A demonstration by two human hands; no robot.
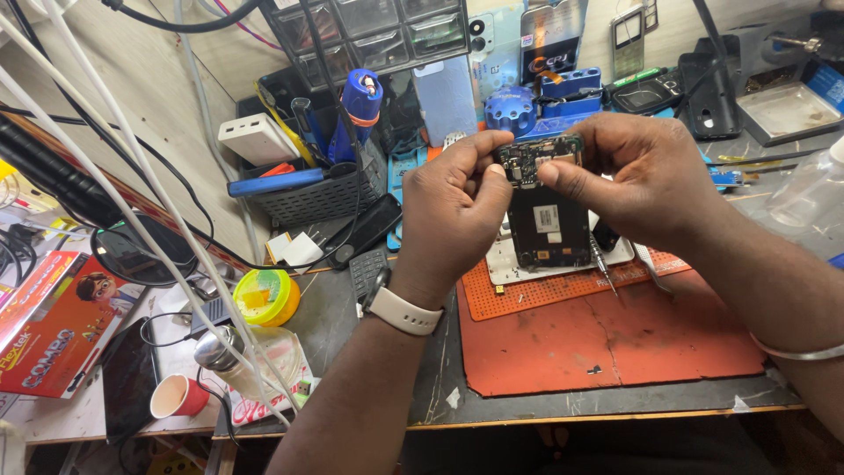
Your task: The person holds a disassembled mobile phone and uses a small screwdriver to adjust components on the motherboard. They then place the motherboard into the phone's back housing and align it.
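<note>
Above the red mat (615, 343), cluttered workbench (492, 400).

Both hands pinch a small circuit board (538, 158) above an opened phone (549, 230), left hand (453, 207) and right hand (637, 176) gripping opposite ends; a screwdriver (602, 262), probably, lies on the red mat (607, 339).

Both forearms are bare, with no sleeves in view. The left hand (453, 215) has a watch (403, 311) at the wrist, on a pale, off-white band; its dark case shows only edge-on, so the face cannot be made out. The right hand (646, 180) has a thin silver-coloured bangle (798, 352) around the forearm. Neither hand is gloved.
</note>
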